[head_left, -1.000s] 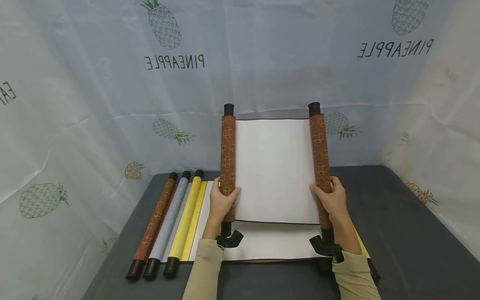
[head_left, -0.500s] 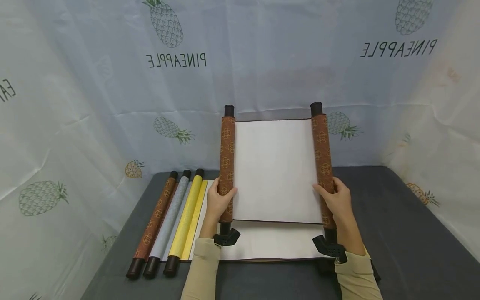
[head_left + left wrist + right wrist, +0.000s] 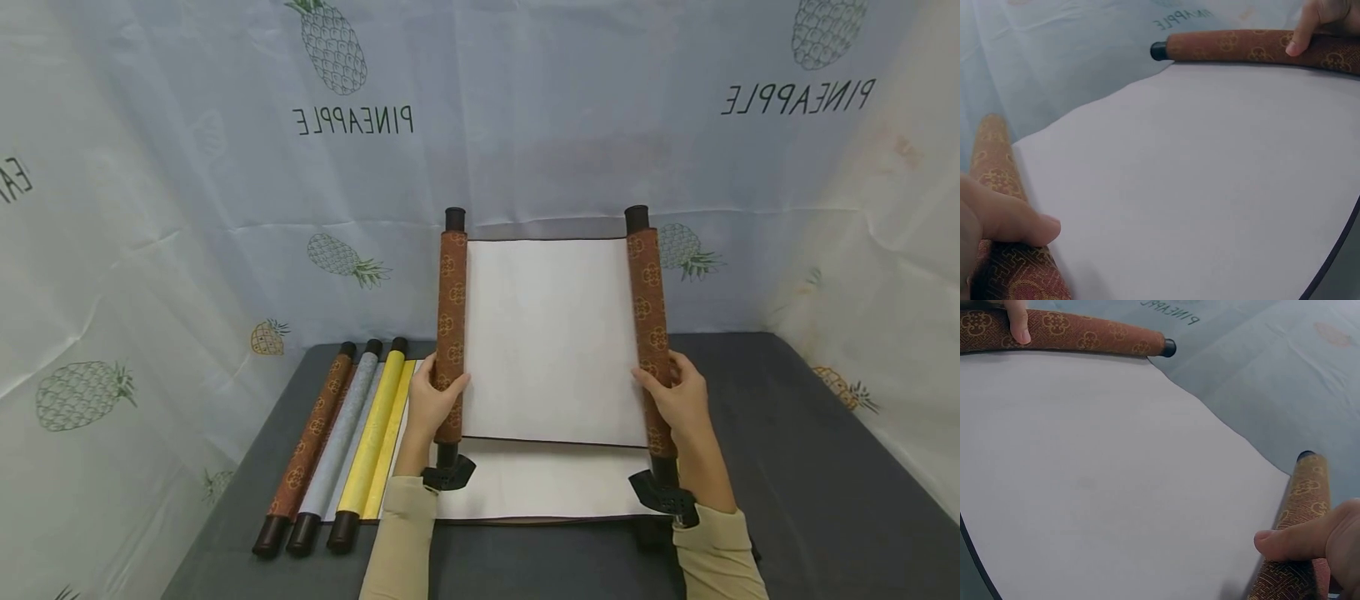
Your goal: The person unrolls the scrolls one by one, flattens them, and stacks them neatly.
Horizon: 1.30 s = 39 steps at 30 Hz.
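A brown scroll with a gold flower pattern is held up, its blank white sheet (image 3: 551,342) stretched between two rollers with dark end knobs. My left hand (image 3: 431,406) grips the left roller (image 3: 452,304) low down, thumb lying across its front. Around the right roller (image 3: 648,292) my right hand (image 3: 684,408) curls in the same way. In the left wrist view the left thumb (image 3: 1029,228) presses the patterned cloth beside the sheet's edge. The right wrist view shows the right thumb (image 3: 1291,542) over its roller. Most fingers are hidden behind the rollers.
On the dark table (image 3: 795,450) lie a brown roller (image 3: 315,446), a grey roller (image 3: 339,442) and a yellow roller (image 3: 375,433), side by side at left. Another white sheet (image 3: 547,483) lies spread beneath the held scroll. A pineapple-print curtain (image 3: 562,125) hangs behind.
Both hands have drifted slightly apart, the left one leftward and the right one rightward. A little more white sheet shows between the rollers.
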Available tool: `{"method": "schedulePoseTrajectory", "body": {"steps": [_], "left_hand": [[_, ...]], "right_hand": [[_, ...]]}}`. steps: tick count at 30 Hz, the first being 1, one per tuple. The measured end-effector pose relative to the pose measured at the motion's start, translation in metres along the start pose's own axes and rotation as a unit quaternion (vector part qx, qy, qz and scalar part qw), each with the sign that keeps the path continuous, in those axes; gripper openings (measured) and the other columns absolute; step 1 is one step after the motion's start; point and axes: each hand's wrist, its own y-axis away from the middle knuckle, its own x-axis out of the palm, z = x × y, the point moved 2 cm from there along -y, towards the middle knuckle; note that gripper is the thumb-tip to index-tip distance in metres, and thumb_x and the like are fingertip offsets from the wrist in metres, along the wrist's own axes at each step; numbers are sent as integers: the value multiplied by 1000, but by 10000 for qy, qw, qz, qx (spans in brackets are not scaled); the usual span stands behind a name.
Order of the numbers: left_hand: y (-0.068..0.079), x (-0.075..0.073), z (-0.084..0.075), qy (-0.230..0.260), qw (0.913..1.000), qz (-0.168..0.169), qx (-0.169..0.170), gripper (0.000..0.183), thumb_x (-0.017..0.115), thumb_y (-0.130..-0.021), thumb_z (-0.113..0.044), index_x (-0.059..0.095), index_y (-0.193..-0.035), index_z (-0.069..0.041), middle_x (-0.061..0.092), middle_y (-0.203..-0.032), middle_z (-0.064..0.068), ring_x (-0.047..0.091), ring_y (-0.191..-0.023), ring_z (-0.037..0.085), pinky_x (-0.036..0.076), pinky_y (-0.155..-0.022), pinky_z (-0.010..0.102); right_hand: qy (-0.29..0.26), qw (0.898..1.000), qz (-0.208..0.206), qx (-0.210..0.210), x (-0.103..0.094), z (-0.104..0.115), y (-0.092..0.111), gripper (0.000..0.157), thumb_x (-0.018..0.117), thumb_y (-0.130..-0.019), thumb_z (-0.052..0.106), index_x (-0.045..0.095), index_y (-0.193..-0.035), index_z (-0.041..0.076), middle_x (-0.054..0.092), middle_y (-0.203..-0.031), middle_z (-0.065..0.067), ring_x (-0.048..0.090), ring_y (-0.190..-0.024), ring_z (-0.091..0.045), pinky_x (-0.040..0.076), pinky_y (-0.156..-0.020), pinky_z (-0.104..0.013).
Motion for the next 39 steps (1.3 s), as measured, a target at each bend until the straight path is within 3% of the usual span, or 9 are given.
{"method": "schedulePoseTrajectory", "body": {"steps": [4, 7, 10, 15, 20, 22, 27, 33, 39], "left_hand": [[-1, 0, 1, 64, 10000, 36, -30, 58, 70, -85, -11, 47, -137, 2, 59, -127, 24, 59, -115, 38, 51, -95, 52], [-1, 1, -1, 133, 9997, 141, -133, 59, 66, -88, -10, 42, -140, 3, 56, -131, 25, 57, -118, 39, 49, -97, 53], [-1, 3, -2, 282, 9988, 285, -275, 60, 59, -92, -9, 33, -145, 4, 50, -138, 26, 53, -124, 40, 47, -101, 53], [-1, 5, 0, 347, 9979, 296, -459, 61, 51, -94, -10, 26, -149, 1, 45, -145, 22, 49, -130, 35, 44, -105, 51], [1, 6, 1, 34, 9992, 12, -402, 57, 50, -92, -13, 34, -145, -1, 55, -133, 21, 58, -116, 33, 51, -95, 46], [2, 6, 0, -128, 9992, -103, -355, 56, 54, -90, -15, 38, -142, 0, 59, -126, 23, 62, -108, 33, 54, -88, 44], [0, 6, 2, -344, 9987, -182, -335, 72, 71, -84, -26, 38, -142, 2, 59, -128, 23, 62, -111, 36, 54, -90, 47], [-2, 4, 5, -363, 9983, -212, -396, 81, 82, -75, -28, 41, -140, 0, 59, -126, 21, 61, -111, 35, 52, -92, 50], [-3, 0, 2, -446, 9985, -243, -211, 79, 78, -79, -24, 37, -141, 2, 52, -135, 24, 54, -123, 38, 46, -100, 54]], "right_hand": [[40, 9999, 136, 91, -2, 0, -1, 71, 56, -96, 18, 16, -153, 0, 26, -155, -29, 32, -140, -43, 37, -109, -54], [118, 9997, 212, 88, -2, 0, -2, 65, 50, -99, 23, 19, -152, 1, 38, -147, -26, 45, -125, -34, 47, -92, -32], [155, 9996, 240, 65, -1, -1, -4, 62, 47, -100, 25, 21, -151, 0, 43, -141, -23, 48, -114, -25, 41, -77, -18], [151, 9997, 166, 122, 1, -4, -5, 61, 46, -99, 26, 24, -148, -3, 44, -137, -25, 49, -107, -25, 40, -74, -22], [278, 9996, 65, 46, 3, -5, -4, 67, 54, -95, 29, 27, -147, -3, 47, -133, -26, 53, -105, -29, 42, -69, -21], [330, 9995, 21, -7, 3, -6, -3, 73, 62, -92, 31, 27, -146, -3, 47, -133, -26, 54, -106, -31, 44, -69, -22], [391, 9992, -10, -55, 3, -7, -3, 86, 74, -83, 30, 25, -147, -2, 44, -136, -26, 51, -113, -35, 47, -79, -33], [488, 9986, -115, -156, 0, -7, -2, 77, 72, -85, 24, 29, -141, -7, 47, -129, -28, 53, -106, -33, 43, -70, -23], [635, 9973, -216, -287, -4, -7, -5, 65, 67, -89, 23, 35, -137, -7, 53, -121, -26, 52, -86, -14, 42, -62, -18]]}}
